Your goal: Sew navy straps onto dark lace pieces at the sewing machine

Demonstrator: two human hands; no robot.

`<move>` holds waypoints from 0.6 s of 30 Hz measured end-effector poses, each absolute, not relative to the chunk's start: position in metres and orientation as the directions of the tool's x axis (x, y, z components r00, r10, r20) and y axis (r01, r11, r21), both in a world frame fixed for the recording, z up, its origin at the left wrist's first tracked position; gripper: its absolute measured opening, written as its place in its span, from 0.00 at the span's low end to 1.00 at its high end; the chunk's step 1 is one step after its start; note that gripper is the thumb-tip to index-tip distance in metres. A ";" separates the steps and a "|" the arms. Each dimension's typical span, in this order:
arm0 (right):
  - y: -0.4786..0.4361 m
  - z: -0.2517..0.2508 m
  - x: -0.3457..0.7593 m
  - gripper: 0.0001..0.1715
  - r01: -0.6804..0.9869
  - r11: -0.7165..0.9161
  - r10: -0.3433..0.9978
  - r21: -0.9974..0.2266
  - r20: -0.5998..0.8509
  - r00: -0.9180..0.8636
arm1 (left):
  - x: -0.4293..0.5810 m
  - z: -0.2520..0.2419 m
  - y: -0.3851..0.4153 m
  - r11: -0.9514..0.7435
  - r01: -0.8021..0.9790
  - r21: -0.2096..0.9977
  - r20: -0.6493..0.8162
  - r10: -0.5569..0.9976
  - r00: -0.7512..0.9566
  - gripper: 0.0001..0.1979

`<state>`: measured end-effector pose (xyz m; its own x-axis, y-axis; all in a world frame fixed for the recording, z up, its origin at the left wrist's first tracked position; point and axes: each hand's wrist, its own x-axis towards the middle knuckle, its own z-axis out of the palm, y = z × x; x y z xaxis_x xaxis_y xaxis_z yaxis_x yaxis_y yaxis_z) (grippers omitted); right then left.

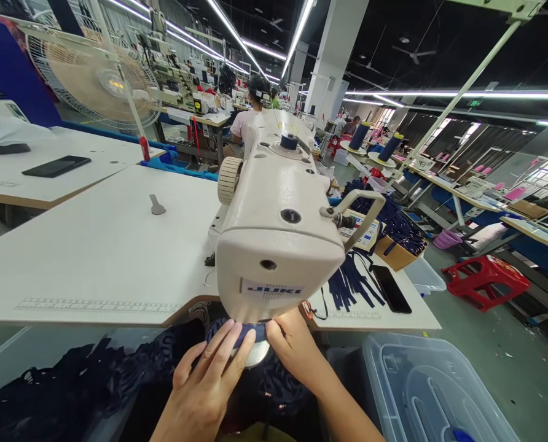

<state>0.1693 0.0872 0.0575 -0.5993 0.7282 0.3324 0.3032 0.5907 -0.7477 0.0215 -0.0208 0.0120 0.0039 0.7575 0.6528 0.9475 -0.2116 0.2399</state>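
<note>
A white JUKI sewing machine [278, 245] fills the middle of the view, its head overhanging the table's front edge. Below the head, navy fabric [258, 332] lies over a rounded, pale machine bed [257, 354]. My left hand [204, 387] rests on the fabric from the left, its fingers stretched out and pressing it flat. On the other side my right hand [295, 347] pinches the fabric edge between thumb and fingers, close under the head. The needle and presser foot are hidden behind the machine head. More dark patterned fabric [145, 368] hangs down around the bed.
Navy strips [352, 282] lie on the table beside a black phone [391, 288] and a cardboard box [400, 252]. A clear lidded bin [435, 387] stands right, a red stool [486, 279] behind it. A fan [99, 80] stands left; a person [249, 116] sits ahead.
</note>
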 end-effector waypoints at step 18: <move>0.087 0.047 0.178 0.08 0.329 0.455 0.822 -0.827 0.248 -0.513 | 0.027 0.010 -0.017 -0.255 0.939 0.229 0.664 0.747 0.041 0.22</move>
